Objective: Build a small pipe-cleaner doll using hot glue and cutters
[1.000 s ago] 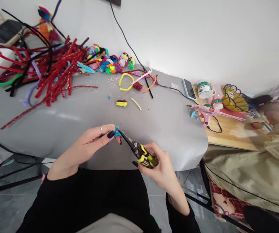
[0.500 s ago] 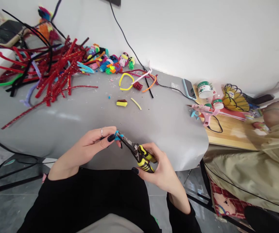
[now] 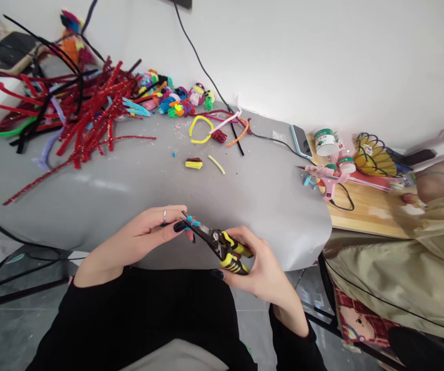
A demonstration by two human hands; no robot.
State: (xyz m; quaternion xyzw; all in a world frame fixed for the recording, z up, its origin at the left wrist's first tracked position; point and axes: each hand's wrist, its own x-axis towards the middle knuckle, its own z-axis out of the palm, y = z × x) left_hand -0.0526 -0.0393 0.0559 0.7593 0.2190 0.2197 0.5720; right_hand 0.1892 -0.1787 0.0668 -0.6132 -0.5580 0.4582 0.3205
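Note:
My right hand is wrapped around the yellow and black handles of a pair of scissors, whose blades point left. A small blue piece of pipe cleaner shows at the blades, close to my left fingertips. My left hand, with a ring and dark nails, pinches this piece between thumb and fingers. Its exact shape is partly hidden by the blades and fingers. Beyond my hands, a small yellow and brown bundle and a short pale yellow strip lie on the grey table.
Red tinsel pipe cleaners heap up at the left, beside small colourful figures. A pink glue gun, a phone and jars stand at the right. Another person's sleeve is at the far right.
The scissor blades have shifted slightly left and now cross in front of the blue piece. My right hand has moved a little to the right. My left hand keeps its pinch.

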